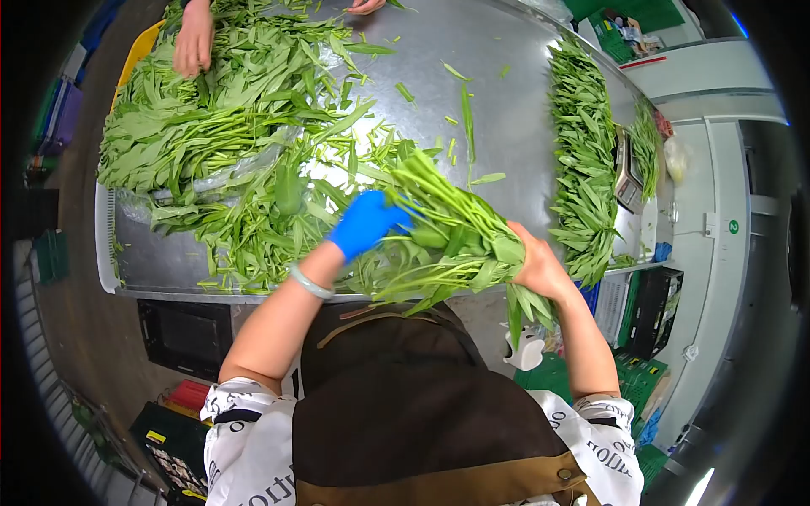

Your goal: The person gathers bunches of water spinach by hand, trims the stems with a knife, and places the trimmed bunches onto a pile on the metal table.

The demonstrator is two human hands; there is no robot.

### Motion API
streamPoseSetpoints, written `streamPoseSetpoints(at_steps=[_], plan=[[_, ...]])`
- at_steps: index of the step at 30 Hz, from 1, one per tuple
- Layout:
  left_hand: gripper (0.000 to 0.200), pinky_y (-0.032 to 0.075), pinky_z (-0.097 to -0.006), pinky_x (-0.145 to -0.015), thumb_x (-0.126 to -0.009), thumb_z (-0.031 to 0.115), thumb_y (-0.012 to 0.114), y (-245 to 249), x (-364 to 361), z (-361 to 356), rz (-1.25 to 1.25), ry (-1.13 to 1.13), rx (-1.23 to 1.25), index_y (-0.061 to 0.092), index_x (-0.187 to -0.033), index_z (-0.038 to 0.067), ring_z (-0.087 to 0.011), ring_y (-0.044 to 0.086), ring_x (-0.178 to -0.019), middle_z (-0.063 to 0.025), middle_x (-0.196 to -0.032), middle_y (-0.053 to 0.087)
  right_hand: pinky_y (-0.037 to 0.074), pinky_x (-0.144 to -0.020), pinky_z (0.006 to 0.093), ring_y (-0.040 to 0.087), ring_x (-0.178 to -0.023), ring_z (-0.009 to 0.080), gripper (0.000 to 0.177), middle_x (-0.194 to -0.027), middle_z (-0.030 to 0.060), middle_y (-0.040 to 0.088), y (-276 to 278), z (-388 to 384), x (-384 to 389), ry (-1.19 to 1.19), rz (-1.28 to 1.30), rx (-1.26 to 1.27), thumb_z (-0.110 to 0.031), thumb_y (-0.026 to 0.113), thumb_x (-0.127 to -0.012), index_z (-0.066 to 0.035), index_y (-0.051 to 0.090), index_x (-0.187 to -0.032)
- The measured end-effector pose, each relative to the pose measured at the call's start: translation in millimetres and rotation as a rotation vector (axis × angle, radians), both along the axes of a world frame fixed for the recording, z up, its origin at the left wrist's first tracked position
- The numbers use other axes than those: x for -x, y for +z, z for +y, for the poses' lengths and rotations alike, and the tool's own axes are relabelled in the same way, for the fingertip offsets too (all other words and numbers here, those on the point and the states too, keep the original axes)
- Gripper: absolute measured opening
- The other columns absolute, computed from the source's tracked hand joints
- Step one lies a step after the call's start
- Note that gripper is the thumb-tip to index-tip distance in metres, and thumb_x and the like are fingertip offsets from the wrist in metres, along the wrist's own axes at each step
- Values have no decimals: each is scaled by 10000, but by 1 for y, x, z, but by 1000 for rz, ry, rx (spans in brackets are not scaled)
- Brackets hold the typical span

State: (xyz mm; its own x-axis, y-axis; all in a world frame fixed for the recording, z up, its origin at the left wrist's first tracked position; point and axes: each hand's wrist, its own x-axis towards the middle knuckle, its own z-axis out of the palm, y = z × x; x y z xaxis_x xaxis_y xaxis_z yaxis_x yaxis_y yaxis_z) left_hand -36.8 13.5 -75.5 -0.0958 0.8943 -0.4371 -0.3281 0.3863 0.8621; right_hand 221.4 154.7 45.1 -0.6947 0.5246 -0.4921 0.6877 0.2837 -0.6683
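A bunch of water spinach, long green stems with narrow leaves, is held over the near edge of the metal table. My bare right hand is wrapped round its leafy end, and some leaf tips hang below the palm. The cut stem ends point up and left. At the left side of the bunch is my left hand in a blue glove. Its fingers are blurred and partly hidden by stems, so their grip does not show. A large loose heap of water spinach lies to the left.
Trimmed bunches stand in a row on the right of the metal table, beside a scale. Another person's hand rests at the heap's far side. Cut stem bits are scattered mid-table. A black crate sits below left.
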Motion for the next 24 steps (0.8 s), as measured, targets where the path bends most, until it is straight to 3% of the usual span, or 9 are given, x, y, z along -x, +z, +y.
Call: streamPoseSetpoints(at_steps=[3, 7, 9, 10, 13, 16, 19, 21, 24], plan=[[247, 470, -264, -670, -896, 248, 567, 5, 48, -17, 330, 98, 20, 716, -940, 56, -120, 544, -666, -20, -739, 611, 435, -940, 295, 559, -1041, 137, 791, -1158, 65, 606, -10, 7, -27, -138, 41, 227, 24, 755, -626, -12, 426, -1345], [223, 486, -271, -812, -914, 187, 576, -2, 66, -24, 455, 233, -77, 704, -1033, 49, -123, 613, -837, -50, -892, 683, 420, -952, 295, 530, -1064, 139, 830, -1182, 46, 573, -10, -1, -33, -260, 66, 414, 50, 762, -603, 1, 410, -1354], [320, 466, -310, -925, -887, 169, 623, 10, 46, -15, 269, 47, -102, 640, -1178, 38, -149, 617, -999, -71, -1095, 667, 415, -957, 291, 525, -1072, 137, 836, -1185, 46, 572, -10, -6, -30, -257, 75, 443, 51, 765, -604, -2, 407, -1358], [346, 468, -311, -925, -880, 173, 639, 11, 34, -12, 26, -28, -136, 626, -1196, 32, -153, 615, -1010, -76, -1113, 660, 412, -959, 289, 522, -1076, 136, 839, -1187, 45, 571, -11, -7, -28, -255, 80, 455, 52, 767, -604, -3, 405, -1360], [274, 481, -298, -892, -875, 172, 635, 26, 7, 0, -34, -262, -120, 670, -1099, 18, -141, 619, -976, -79, -1050, 683, 427, -950, 300, 532, -1084, 142, 818, -1202, 53, 569, -11, -12, -23, -199, 62, 441, 76, 748, -638, -1, 393, -1371], [230, 488, -291, -853, -859, 158, 643, 31, 8, 0, 20, -243, -89, 694, -1030, 13, -140, 618, -934, -76, -1004, 694, 417, -963, 304, 531, -1085, 150, 815, -1197, 53, 574, -11, -13, -26, -232, 50, 492, 37, 778, -618, 0, 419, -1349], [193, 488, -289, -830, -839, 126, 648, 20, 35, -7, -97, 150, -156, 704, -984, 11, -147, 617, -899, -67, -988, 697, 403, -983, 313, 528, -1104, 161, 807, -1211, 55, 574, -13, -15, -34, -258, 16, 550, 38, 774, -623, -4, 426, -1350], [179, 486, -298, -847, -814, 75, 650, 9, 65, -14, 16, 358, -44, 705, -980, 39, -161, 625, -896, -57, -985, 695, 395, -996, 318, 527, -1118, 167, 795, -1221, 56, 575, -17, -17, -42, -283, 2, 615, 43, 769, -630, -8, 434, -1349], [256, 482, -299, -846, -791, 64, 671, -6, 76, -26, 929, 420, -78, 689, -1045, 84, -151, 606, -906, -39, -1061, 670, 390, -1004, 322, 527, -1130, 175, 754, -1219, 64, 580, -27, -23, -54, -377, 17, 754, 6, 789, -627, -12, 479, -1314]])
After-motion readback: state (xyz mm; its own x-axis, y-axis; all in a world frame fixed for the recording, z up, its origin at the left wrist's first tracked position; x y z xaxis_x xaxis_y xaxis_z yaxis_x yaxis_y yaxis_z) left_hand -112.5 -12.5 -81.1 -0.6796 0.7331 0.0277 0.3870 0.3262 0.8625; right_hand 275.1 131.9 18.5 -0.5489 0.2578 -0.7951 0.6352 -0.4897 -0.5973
